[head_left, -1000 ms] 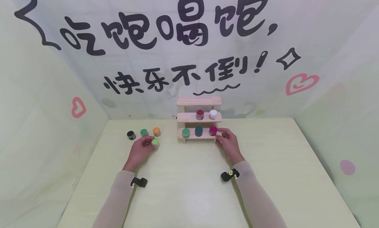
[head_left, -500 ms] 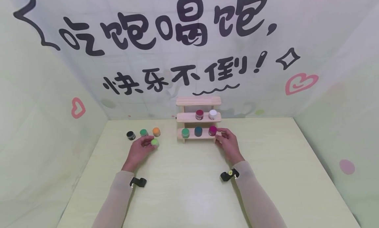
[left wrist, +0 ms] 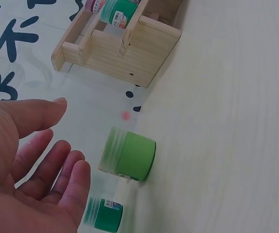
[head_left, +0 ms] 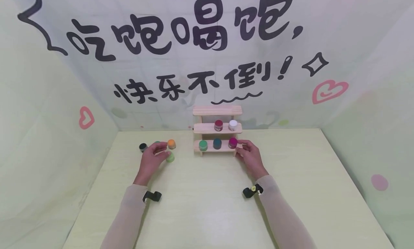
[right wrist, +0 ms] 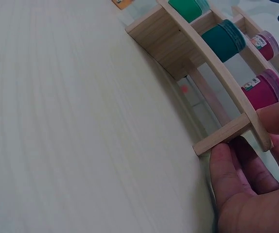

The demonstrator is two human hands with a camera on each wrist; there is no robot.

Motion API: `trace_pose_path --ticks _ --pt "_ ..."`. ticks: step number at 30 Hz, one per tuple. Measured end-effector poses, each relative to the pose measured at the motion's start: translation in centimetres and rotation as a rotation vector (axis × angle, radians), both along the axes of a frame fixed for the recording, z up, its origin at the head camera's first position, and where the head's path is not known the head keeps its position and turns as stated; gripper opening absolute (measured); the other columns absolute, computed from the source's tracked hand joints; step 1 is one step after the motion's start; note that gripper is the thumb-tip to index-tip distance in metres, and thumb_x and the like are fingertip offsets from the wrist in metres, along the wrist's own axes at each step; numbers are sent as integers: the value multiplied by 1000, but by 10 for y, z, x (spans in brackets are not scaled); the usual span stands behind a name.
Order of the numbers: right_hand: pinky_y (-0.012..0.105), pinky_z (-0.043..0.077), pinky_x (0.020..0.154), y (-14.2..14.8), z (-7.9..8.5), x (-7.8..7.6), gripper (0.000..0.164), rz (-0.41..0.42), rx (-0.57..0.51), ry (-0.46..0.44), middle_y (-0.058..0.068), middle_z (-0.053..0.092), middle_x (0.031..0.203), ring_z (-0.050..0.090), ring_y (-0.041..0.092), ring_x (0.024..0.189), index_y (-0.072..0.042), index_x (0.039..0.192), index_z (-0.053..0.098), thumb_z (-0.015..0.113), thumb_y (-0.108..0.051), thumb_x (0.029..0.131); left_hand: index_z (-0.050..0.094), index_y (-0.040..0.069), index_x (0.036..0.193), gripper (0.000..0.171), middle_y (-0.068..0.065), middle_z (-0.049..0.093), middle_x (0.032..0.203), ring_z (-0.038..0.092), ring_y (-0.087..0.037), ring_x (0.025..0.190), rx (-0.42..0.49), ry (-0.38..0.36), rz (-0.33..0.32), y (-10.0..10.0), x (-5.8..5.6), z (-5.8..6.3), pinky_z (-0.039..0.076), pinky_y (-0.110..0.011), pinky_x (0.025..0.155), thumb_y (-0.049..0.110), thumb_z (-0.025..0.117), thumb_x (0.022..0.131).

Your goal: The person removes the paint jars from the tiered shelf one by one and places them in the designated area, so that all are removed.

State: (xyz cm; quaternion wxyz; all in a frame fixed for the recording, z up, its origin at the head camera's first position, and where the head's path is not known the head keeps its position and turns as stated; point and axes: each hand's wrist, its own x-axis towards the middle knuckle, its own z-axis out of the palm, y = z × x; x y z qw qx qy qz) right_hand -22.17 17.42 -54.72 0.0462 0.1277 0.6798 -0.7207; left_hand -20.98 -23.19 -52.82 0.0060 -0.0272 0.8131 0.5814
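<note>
My left hand (head_left: 151,163) hovers by a light green paint jar (left wrist: 132,154) that stands on the table. In the left wrist view its fingers are relaxed and a gap separates them from that jar. An orange-lidded jar (head_left: 171,144) stands just behind, while a black-lidded jar (head_left: 143,147) and a green jar (left wrist: 108,214) are partly covered by the hand in the head view. My right hand (head_left: 251,159) grips the right end of the small wooden tiered rack (head_left: 217,127), thumb at the bottom shelf's end beside a magenta jar (right wrist: 265,91), fingers by the leg.
On the rack's bottom shelf also stand a green jar (head_left: 203,145) and a dark teal jar (head_left: 217,143). The middle shelf holds a dark red jar (head_left: 218,125) and a white-lidded jar (head_left: 233,125). Behind the table (head_left: 207,198) hangs a printed cloth (head_left: 155,69).
My left hand has let go of the light green jar and its fingers have spread away from it. That jar stays at about the same spot. My right hand keeps its place at the rack.
</note>
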Motion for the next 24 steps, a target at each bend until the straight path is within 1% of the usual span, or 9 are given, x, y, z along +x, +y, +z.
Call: trace_pose_path --ticks 2,7,11,13,16,20,24 --pt "33 61 101 1 0 0 38 -1 -1 -4 13 64 122 67 20 111 -7 137 62 63 0 100 65 12 138 51 -10 65 142 60 -28 134 0 11 -9 2 -1 2 53 -19 95 29 83 94" --pt "36 61 102 -1 0 1 38 -7 -12 2 12 64 120 66 21 109 -5 136 62 63 1 99 64 12 139 50 -10 67 141 60 -28 134 8 21 -16 8 -3 6 53 -23 97 29 81 95" --pt "37 61 103 -2 2 1 37 -7 -16 3 13 64 121 66 21 110 -5 136 62 63 1 99 64 10 139 48 -13 67 139 62 -28 132 30 25 -17 14 -7 11 55 -18 96 23 80 96" --pt "37 61 103 -2 2 0 38 -7 -18 -1 14 63 123 66 22 111 -5 136 62 63 1 99 64 9 140 48 -15 68 137 63 -29 129 33 39 -23 16 -9 13 55 -15 96 20 80 96" --pt "37 61 103 -2 2 0 38 -7 -16 -5 15 62 125 65 22 113 -5 137 62 62 1 100 65 9 139 49 -13 70 134 65 -28 126 27 61 -29 21 -12 15 55 -16 98 21 82 94" --pt "37 61 103 -2 1 0 37 -7 -7 -8 14 62 126 65 20 112 -6 137 62 63 0 100 66 13 136 49 -15 68 138 66 -26 124 28 87 -31 29 -15 20 55 -18 99 26 84 93" --pt "33 62 100 -1 1 0 37 -9 -3 -17 14 62 127 66 19 110 -8 136 62 63 -1 100 66 12 136 49 -19 66 141 66 -27 124 40 96 -34 37 -18 26 55 -20 98 26 84 92"
